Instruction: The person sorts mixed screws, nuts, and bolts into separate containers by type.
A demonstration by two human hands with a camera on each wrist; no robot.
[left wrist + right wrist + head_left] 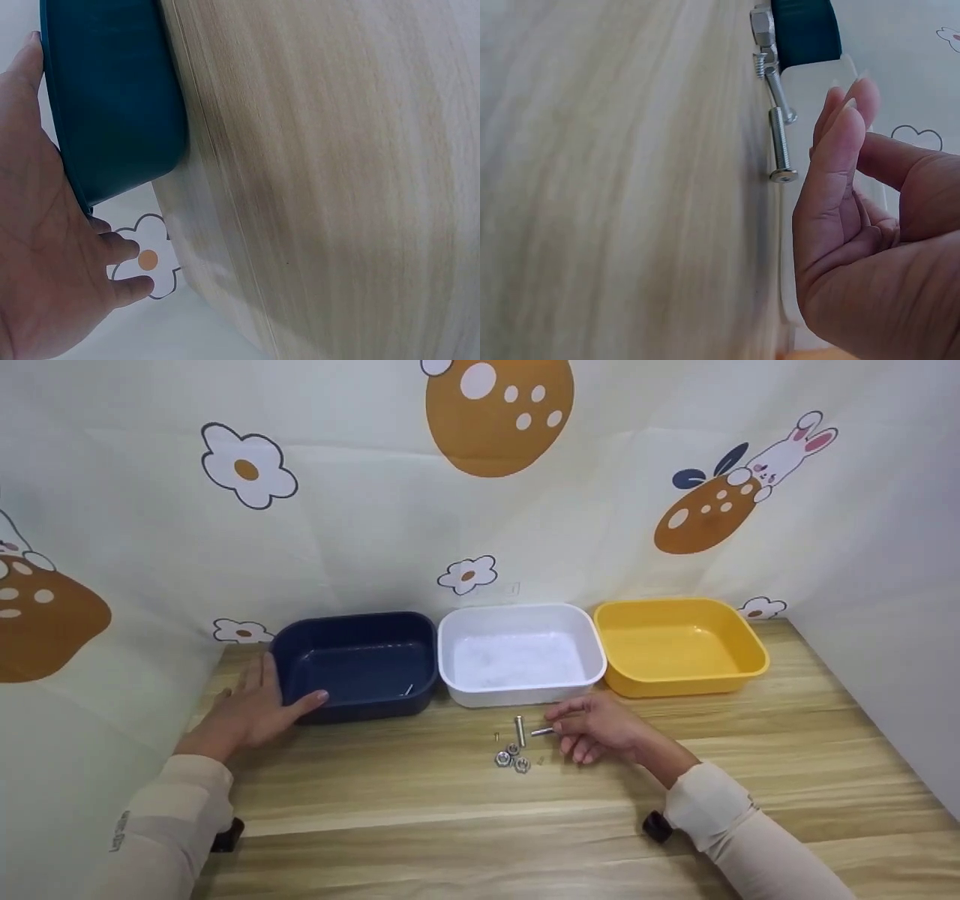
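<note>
My left hand (251, 712) rests against the left side of a navy blue bin (360, 709), fingers straight along its outside and thumb over the front rim. Inside that bin lies a small metal piece (409, 688). My right hand (600, 729) hovers low over the table, fingers loosely bent, fingertips right by the head end of a bolt (541, 731). In the right wrist view this bolt (780, 146) shows beside the fingers, not between them. A second bolt (520, 731) lies to its left. Several hex nuts (503, 759) sit together just in front, near a tiny brass-coloured screw (496, 736).
A white bin (517, 696) and a yellow bin (682, 687) stand to the right of the navy one, in a row along the printed backdrop (360, 525). Another tiny piece (540, 761) lies right of the nuts. Everything stands on a wood-grain table (450, 840).
</note>
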